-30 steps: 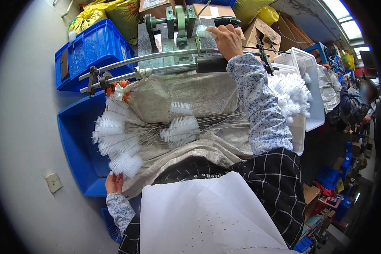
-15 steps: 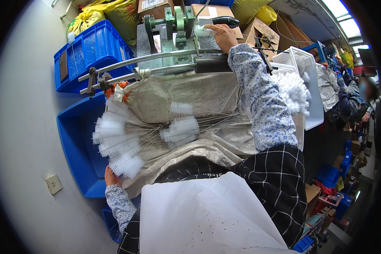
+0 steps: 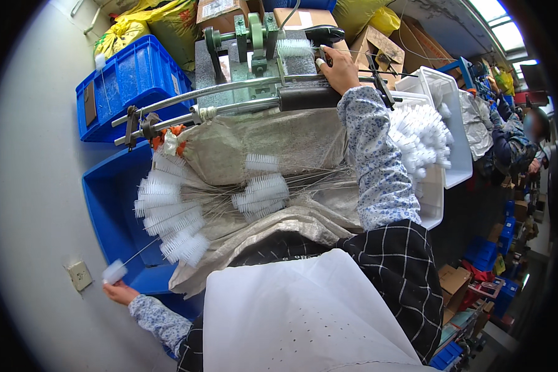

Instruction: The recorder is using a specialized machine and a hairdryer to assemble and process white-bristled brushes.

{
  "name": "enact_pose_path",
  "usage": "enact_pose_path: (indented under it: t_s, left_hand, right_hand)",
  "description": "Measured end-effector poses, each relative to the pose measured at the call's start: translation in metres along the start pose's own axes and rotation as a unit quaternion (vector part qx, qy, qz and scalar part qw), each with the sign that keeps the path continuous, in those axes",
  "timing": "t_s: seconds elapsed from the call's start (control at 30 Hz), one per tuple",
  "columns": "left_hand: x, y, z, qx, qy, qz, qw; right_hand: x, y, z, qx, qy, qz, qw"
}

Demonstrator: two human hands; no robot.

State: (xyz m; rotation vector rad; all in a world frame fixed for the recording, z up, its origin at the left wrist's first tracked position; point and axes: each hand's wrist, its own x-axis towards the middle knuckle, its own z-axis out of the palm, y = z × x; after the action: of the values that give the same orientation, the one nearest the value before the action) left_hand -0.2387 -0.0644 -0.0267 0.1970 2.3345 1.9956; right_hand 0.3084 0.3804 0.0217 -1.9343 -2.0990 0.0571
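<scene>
My left hand [image 3: 121, 293] is out at the lower left beside the wall, its fingers closed on the white bristle end of a wire-stemmed brush [image 3: 114, 271]. The thin stem slants up to the right. At the bench machine [image 3: 237, 64], my right hand [image 3: 341, 69] pinches the wire just right of another white bristle brush [image 3: 295, 48], which lies beside the green wheel [image 3: 256, 32]. Across the cloth over my lap lie more white brushes [image 3: 260, 193], several bunched at the left [image 3: 167, 204], their wires crossing in the middle.
Blue bins stand at the left, one upper [image 3: 133, 87] and one lower [image 3: 105, 204]. Two metal rods [image 3: 229, 108] run across the machine's front. A pile of white brushes [image 3: 418, 139] fills a white bin [image 3: 452, 146] at the right. Another person [image 3: 518, 146] sits farther right.
My left hand has moved outward to the lower left, now with a brush in it. My right hand has shifted down from the brush's bristles to its wire.
</scene>
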Motion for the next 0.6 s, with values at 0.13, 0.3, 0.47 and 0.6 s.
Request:
enact_pose_path:
  t_s: [0.13, 0.3, 0.47, 0.6]
  left_hand:
    - [0.027, 0.087, -0.021, 0.065, 0.104, 0.181, 0.976]
    - [0.011, 0.165, -0.014, -0.017, 0.143, 0.242, 0.959]
    - [-0.025, 0.165, 0.022, -0.076, 0.087, 0.229, 0.967]
    - [-0.070, 0.155, 0.080, -0.150, -0.017, 0.119, 0.981]
  right_hand:
    - [0.005, -0.014, 0.014, 0.101, -0.003, -0.019, 0.995]
    - [0.002, -0.037, 0.018, 0.093, 0.052, -0.068, 0.992]
    - [-0.001, -0.068, 0.018, 0.081, 0.028, -0.049, 0.995]
    - [-0.003, -0.111, 0.021, 0.080, -0.004, -0.037, 0.996]
